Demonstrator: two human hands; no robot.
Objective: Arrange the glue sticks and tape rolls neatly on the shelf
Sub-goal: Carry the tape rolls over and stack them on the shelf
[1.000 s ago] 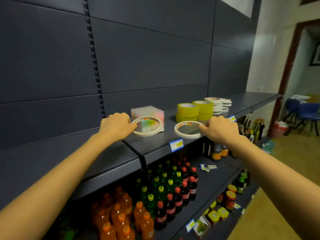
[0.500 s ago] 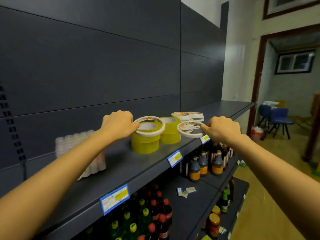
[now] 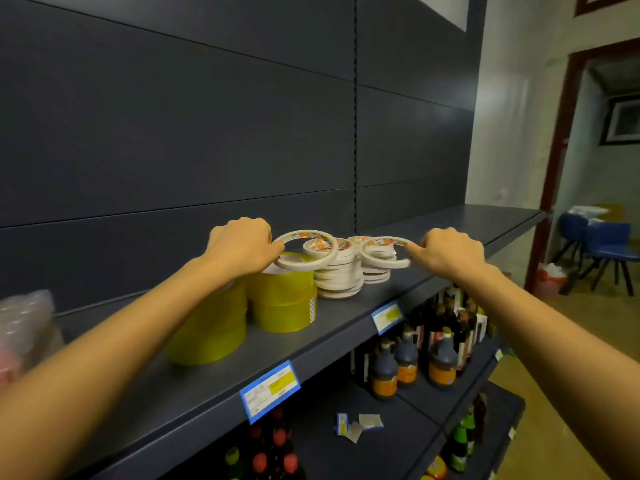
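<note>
A person is holding tape above the shelf (image 3: 194, 393).
Wrapped glue sticks (image 3: 24, 327) are sitting far left; the left hand (image 3: 242, 245) is gripping a white ring (image 3: 301, 266) above the yellow rolls (image 3: 280, 303); the right hand (image 3: 450, 252) is pinching a second ring (image 3: 384, 263) above the white stacks (image 3: 339, 282).

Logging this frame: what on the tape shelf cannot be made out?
Head view only:
- Glue stick pack: cut by the left edge, blurred; count unclear.
- Nearer yellow tape stack: left forearm covers its top.
- Far white tape stack: the right hand holds a tape ring across its top.
- Price label: print too small.
- Left hand on its tape roll: knuckles hide the grip.
</note>
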